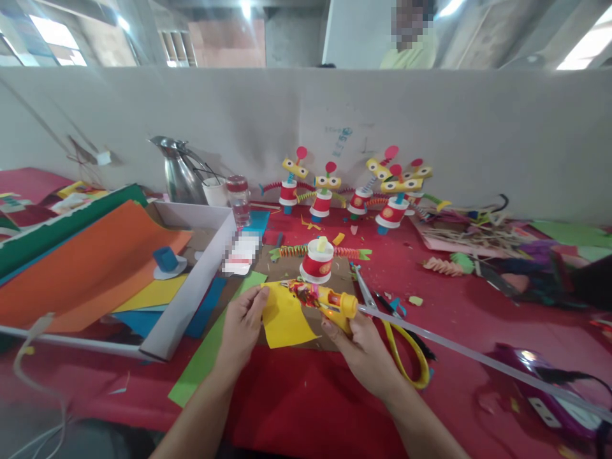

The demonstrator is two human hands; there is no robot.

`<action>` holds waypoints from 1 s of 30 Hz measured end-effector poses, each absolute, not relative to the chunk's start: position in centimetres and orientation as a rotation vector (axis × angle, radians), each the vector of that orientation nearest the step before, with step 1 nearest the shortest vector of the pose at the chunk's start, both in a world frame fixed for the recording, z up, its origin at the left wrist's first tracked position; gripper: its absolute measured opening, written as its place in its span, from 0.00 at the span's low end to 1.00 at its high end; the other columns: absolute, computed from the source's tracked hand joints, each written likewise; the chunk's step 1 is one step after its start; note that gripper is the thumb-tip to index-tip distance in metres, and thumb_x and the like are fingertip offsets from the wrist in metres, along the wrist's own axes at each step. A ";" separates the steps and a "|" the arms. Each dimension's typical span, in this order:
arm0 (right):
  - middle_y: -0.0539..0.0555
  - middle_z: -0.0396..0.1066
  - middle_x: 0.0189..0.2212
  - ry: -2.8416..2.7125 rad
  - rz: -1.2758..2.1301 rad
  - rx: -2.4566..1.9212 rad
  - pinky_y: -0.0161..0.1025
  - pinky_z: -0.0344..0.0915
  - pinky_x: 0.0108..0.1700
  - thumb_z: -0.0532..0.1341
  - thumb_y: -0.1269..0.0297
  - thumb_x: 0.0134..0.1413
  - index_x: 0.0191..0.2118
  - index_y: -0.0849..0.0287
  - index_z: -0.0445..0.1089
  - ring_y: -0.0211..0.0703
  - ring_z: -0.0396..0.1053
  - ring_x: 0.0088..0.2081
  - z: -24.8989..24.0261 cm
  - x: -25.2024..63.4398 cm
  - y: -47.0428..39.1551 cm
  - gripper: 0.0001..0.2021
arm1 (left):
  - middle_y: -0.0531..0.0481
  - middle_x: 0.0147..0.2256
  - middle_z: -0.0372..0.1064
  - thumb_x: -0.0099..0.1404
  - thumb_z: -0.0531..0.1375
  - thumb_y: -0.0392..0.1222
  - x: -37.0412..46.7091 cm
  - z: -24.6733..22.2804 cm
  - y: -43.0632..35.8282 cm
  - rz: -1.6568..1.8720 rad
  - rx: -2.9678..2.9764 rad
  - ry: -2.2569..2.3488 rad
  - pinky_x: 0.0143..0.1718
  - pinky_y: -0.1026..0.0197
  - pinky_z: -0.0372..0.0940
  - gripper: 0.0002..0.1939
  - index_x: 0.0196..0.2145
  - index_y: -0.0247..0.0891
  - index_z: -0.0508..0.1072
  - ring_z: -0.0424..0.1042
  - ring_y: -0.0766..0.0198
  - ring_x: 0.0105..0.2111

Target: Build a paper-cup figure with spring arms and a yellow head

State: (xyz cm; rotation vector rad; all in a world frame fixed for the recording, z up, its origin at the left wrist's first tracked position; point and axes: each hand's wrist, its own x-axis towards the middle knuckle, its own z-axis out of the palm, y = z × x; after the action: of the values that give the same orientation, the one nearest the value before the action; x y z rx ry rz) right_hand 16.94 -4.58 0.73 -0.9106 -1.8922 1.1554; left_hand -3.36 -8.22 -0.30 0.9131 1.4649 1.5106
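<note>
My left hand [246, 315] pinches the upper left edge of a yellow sheet of paper [287, 322], whose lower edge curls. In my right hand [356, 344] is a yellow hot glue gun [338, 306], its nozzle turned left over the sheet's top edge. A long clear glue stick [459, 344] runs out of its back towards the lower right. Just beyond stands a red-and-white paper cup figure [318, 261] with folded paper arms and a small yellow piece on top. Yellow-handled scissors [406, 357] lie right of my right hand, partly hidden.
Several finished cup figures [321, 203] stand along the partition. A white box [191, 274] with coloured paper is at the left, near a metal jug [179, 169] and a glass jar [238, 201]. At the right lie paper scraps and a purple device [549, 376]. A person [411, 54] is behind the partition.
</note>
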 end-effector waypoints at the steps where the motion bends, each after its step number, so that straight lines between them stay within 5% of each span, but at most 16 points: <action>1: 0.56 0.75 0.46 -1.895 1.151 -0.901 0.43 0.66 0.52 0.55 0.57 0.64 0.51 0.56 0.70 0.52 0.70 0.49 0.8 16.9 -4.5 0.15 | 0.53 0.26 0.66 0.60 0.61 0.54 -3.3 -0.4 -8.1 1.511 0.886 1.413 0.24 0.69 0.59 0.16 0.33 0.36 0.75 0.64 0.68 0.25; 6: 0.56 0.74 0.49 -1.884 1.161 -0.858 0.43 0.66 0.53 0.56 0.60 0.63 0.54 0.55 0.69 0.52 0.69 0.52 0.9 17.0 -4.4 0.16 | 0.51 0.29 0.72 0.59 0.65 0.49 -3.1 -0.4 -7.9 1.490 0.758 1.138 0.29 0.68 0.64 0.15 0.40 0.38 0.77 0.68 0.69 0.25; 14: 0.56 0.74 0.47 -1.874 1.127 -0.862 0.44 0.67 0.53 0.56 0.60 0.63 0.51 0.56 0.71 0.53 0.69 0.52 0.5 17.0 -4.6 0.14 | 0.50 0.27 0.75 0.53 0.70 0.41 -3.2 0.1 -7.9 1.495 0.570 1.038 0.28 0.70 0.65 0.08 0.31 0.35 0.80 0.70 0.71 0.24; 17: 0.56 0.74 0.45 -1.869 1.113 -0.869 0.42 0.67 0.50 0.56 0.59 0.63 0.48 0.56 0.71 0.50 0.70 0.48 0.5 16.9 -4.6 0.13 | 0.48 0.28 0.77 0.50 0.71 0.40 -3.4 -0.1 -7.8 1.528 0.479 1.024 0.30 0.69 0.67 0.10 0.30 0.34 0.80 0.73 0.68 0.26; 23: 0.51 0.66 0.26 -1.772 1.081 -0.968 0.35 0.64 0.31 0.56 0.52 0.62 0.34 0.59 0.69 0.40 0.64 0.28 0.7 17.4 -4.8 0.15 | 0.50 0.24 0.74 0.51 0.69 0.51 -3.5 -0.2 -7.8 1.493 0.490 1.220 0.21 0.66 0.64 0.19 0.35 0.35 0.77 0.72 0.65 0.21; 30: 0.49 0.61 0.21 -1.726 1.166 -0.935 0.36 0.62 0.27 0.54 0.48 0.62 0.39 0.59 0.69 0.40 0.62 0.25 1.1 17.6 -5.1 0.18 | 0.50 0.26 0.74 0.53 0.67 0.52 -3.4 -0.6 -8.0 1.439 0.706 1.280 0.24 0.66 0.63 0.19 0.36 0.34 0.77 0.71 0.65 0.23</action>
State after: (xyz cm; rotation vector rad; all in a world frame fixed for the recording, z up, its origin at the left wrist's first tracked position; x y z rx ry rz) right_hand 17.61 -5.06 1.07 -0.9347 -1.7260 1.1665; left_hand -3.42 -7.98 -0.64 0.7062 1.2801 1.4394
